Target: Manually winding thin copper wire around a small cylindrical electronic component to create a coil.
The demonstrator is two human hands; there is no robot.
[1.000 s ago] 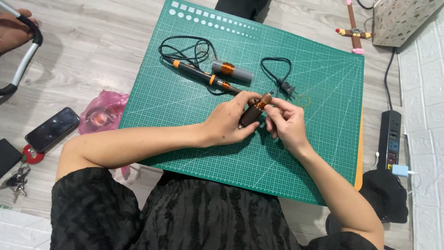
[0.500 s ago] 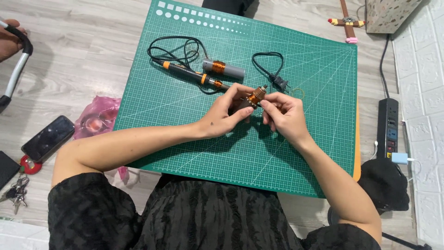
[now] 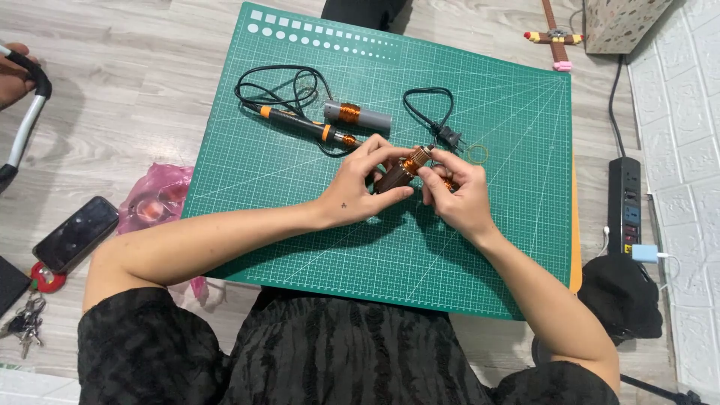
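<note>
Both hands meet over the middle of a green cutting mat (image 3: 300, 195). My left hand (image 3: 360, 184) grips a dark brown cylinder wound with copper wire (image 3: 401, 172) from the left. Fingers of my right hand (image 3: 454, 191) pinch the cylinder's copper-wound end from the right. Just beyond the hands lie a black and orange soldering iron (image 3: 304, 124) with its coiled black cord (image 3: 274, 86) and a grey tube with a copper coil (image 3: 356, 114). A black plug on a looped cord (image 3: 439, 112) lies behind my right hand.
A small yellow ring (image 3: 476, 154) lies on the mat right of the plug. On the wooden floor: a pink bag (image 3: 154, 199), a phone (image 3: 75, 234), keys (image 3: 26, 322) at left, a power strip (image 3: 626, 202) at right. Another person's hand (image 3: 13, 79) holds a curved bar at far left.
My hands and the wound cylinder have stayed together at the mat's middle, with only small finger shifts. The view has drifted slightly, so the mat sits a little differently in frame.
</note>
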